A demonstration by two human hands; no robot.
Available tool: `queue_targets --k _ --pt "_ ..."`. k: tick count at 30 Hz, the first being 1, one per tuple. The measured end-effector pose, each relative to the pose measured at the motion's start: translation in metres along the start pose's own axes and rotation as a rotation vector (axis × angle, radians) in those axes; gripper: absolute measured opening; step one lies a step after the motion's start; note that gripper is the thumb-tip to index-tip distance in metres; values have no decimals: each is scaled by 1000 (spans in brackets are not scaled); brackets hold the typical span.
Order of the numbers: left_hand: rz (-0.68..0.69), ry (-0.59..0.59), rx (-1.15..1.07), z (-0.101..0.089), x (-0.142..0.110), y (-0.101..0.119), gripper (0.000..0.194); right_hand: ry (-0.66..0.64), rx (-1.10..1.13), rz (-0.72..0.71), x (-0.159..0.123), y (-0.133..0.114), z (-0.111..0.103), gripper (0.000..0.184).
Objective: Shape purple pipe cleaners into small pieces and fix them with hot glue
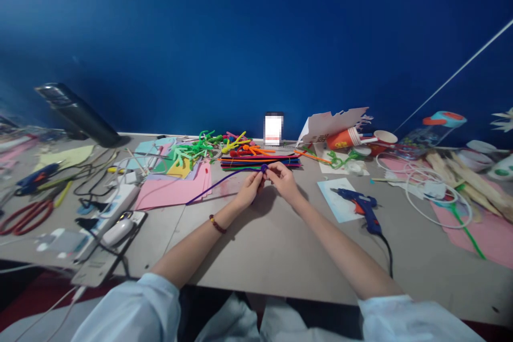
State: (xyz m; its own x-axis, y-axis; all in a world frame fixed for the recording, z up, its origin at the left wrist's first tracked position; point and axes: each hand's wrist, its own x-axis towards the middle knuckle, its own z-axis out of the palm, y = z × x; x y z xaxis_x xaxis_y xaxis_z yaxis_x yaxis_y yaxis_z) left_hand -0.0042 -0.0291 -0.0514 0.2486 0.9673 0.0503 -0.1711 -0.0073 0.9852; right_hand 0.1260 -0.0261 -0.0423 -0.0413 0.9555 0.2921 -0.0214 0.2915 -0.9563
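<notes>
**Q: What do the hands have hold of, and where?**
A: At centre, just short of the table's far edge: a purple chenille stem (212, 186) ending in a small tight coil (263, 169). Left hand (250, 189): nearly closed, pinching the coil from its near side. Right hand (284, 181): equally closed, pinching from the opposite side. The hands partly hide the exact finger contact.

**Q: Why held this way?**
A: Probably because the coil is too small for a full grip, so both hands close on it at the fingertips. The free length runs out toward 9 o'clock, clear of both hands, its end reaching the pink card (170, 192).

**Q: What surrounds the hands?**
A: 12 o'clock: a stack of straight pipe cleaners (260, 161), laid parallel, apparently kept sorted and within easy reach. 11 o'clock: a heap of twisted green, yellow and orange pipe cleaners (200, 149). 3 o'clock: a blue-and-orange hot glue gun (358, 208) lying on its side on a pale card (331, 195), which perhaps shields the tabletop. Far 9 o'clock: red-handled scissors (28, 217).
</notes>
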Motion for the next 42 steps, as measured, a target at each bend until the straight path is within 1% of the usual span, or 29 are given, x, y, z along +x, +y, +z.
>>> queue_targets --k 2,5,9,12,16,21,25,27,30,33,35,38,42 --pt "131 41 149 -3 1 -5 37 -11 40 -1 0 -2 -1 13" --pt "260 60 253 -6 1 -7 35 -23 89 -18 -1 -8 -3 8" --pt "335 92 342 -5 -3 -3 30 -33 144 -28 0 -17 -7 9" --pt "383 73 369 -5 -4 -2 24 -107 124 -17 3 -26 -12 13" --pt "423 46 376 -5 -5 -2 20 -276 15 0 7 -42 -21 21" --pt "424 -83 374 -1 -9 -2 24 -421 -142 -26 9 -62 -33 24" --pt "413 -173 366 3 -12 -4 28 -601 -233 1 11 -68 -44 27" --pt "402 -196 357 4 -12 -5 31 -646 -259 39 12 -67 -49 24" --pt "416 -185 350 3 -9 -8 33 -640 -257 132 13 -63 -52 23" --pt "470 -171 365 0 -5 -11 30 -624 -201 264 13 -59 -50 25" --pt "513 -179 389 -2 -4 -14 28 -611 -164 322 13 -58 -48 27" --pt "552 -172 428 -4 -3 -15 25 -581 -136 322 12 -58 -45 29" --pt "553 -129 480 -4 -5 -13 22 -524 -131 293 10 -60 -41 29"
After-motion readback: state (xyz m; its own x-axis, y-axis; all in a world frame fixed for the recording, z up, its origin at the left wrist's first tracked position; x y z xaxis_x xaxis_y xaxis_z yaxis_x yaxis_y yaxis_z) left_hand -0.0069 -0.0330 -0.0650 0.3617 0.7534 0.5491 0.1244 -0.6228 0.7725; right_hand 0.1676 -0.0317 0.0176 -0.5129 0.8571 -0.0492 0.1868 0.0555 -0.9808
